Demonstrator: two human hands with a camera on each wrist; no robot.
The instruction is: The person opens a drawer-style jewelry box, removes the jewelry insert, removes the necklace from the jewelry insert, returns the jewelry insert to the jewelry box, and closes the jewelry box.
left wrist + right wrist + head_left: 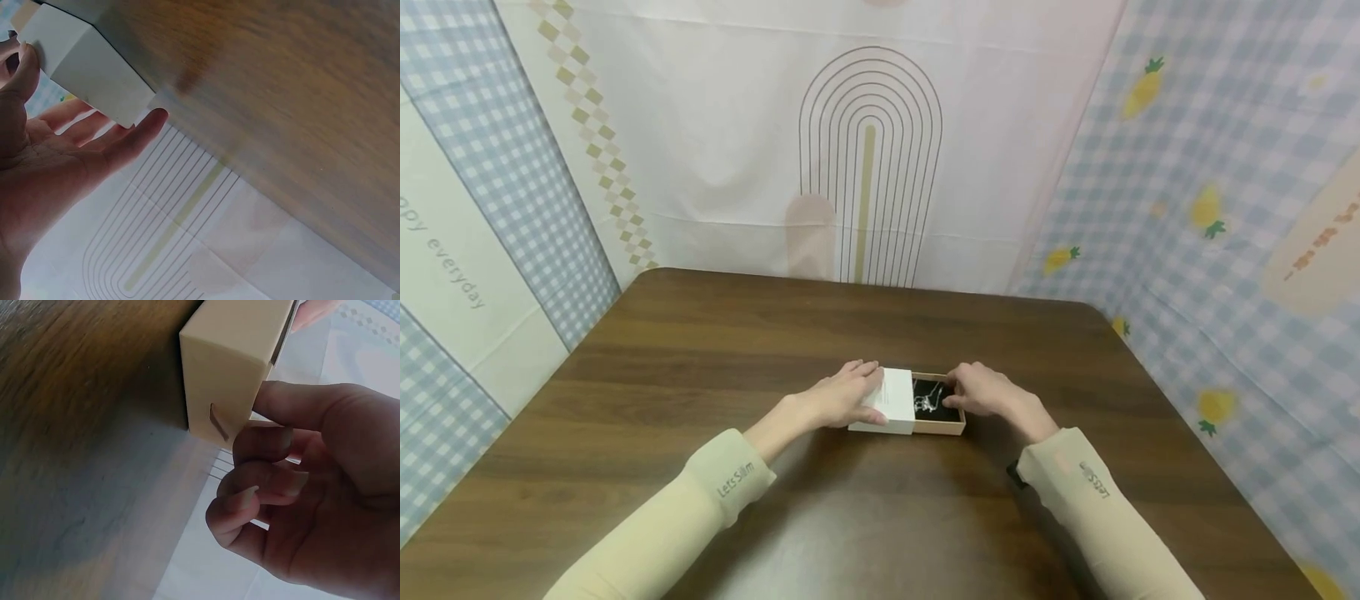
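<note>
A slide-out gift box lies on the table, with a white sleeve point(897, 398) at left and its tan inner tray point(938, 427) pulled partway out to the right. On the tray's black lining lies a silver chain necklace point(927, 403). My left hand point(844, 396) holds the sleeve, thumb on the near side and fingers across the top and far side. At the tray's right end, my right hand point(988, 390) grips the rim with thumb and curled index finger. The right wrist view shows a slit in the end wall point(219, 422) beside the curled fingers.
The brown wood-grain table point(880, 508) reaches back to a hanging white cloth point(715, 125) with printed arches. Checked cloths hang at the left and right sides. A dark band point(1017, 475) shows at the right sleeve cuff.
</note>
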